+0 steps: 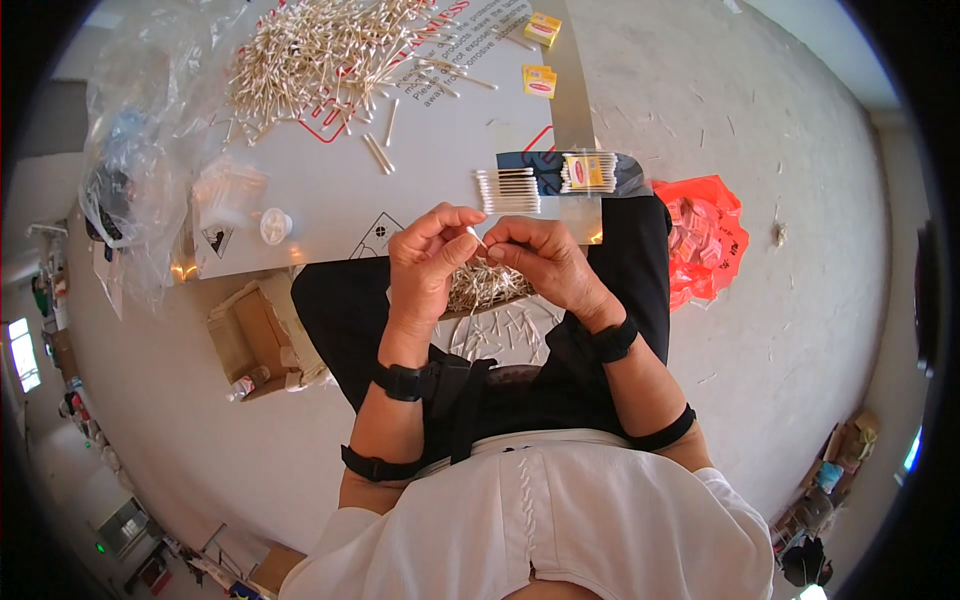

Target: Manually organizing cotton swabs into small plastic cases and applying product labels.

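A single cotton swab (477,237) is between my two hands, just off the near edge of the table. My right hand (548,262) pinches its stick between thumb and fingertips. My left hand (425,260) is closed around the white tip end, thumb against the forefinger. Just beyond my fingers, a neat row of cotton swabs (510,191) lies side by side on the table. To its right is another row with a yellow card (584,172) across it. Beneath my hands, many loose swabs (480,288) fill a box at my lap, partly hidden by my wrists.
A large heap of cotton swabs (320,60) covers the far left of the table (330,200). Two yellow packs (540,82) lie at the far right. A clear plastic bag (140,140), round white container (275,226), open cardboard box (255,340) and red bag (705,240) surround me.
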The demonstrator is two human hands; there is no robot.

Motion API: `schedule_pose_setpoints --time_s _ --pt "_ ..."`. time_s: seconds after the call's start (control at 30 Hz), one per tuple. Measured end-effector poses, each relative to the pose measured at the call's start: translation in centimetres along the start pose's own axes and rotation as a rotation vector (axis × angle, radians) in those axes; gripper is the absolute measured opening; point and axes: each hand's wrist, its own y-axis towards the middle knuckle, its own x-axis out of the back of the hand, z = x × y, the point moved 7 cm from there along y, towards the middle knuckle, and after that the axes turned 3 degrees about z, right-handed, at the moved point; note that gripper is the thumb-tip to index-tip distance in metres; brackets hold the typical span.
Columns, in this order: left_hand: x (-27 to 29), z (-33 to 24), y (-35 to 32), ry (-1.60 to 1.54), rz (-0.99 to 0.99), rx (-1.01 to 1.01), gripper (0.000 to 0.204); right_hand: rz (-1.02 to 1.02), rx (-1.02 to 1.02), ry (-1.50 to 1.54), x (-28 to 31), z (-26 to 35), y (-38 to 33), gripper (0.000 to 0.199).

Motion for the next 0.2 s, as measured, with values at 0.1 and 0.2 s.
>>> schedule_pose_setpoints --time_s 0.1,0.2 --pt "0.62 0.49 0.05 0.069 0.039 -0.019 0.012 0.013 -0.014 -0.010 -0.09 -0.04 0.07 0.013" --pt "1.04 0.79 0.08 0.141 0.076 -0.016 0.013 0.030 -0.049 -0.075 -0.01 -0.15 0.23 0.013"
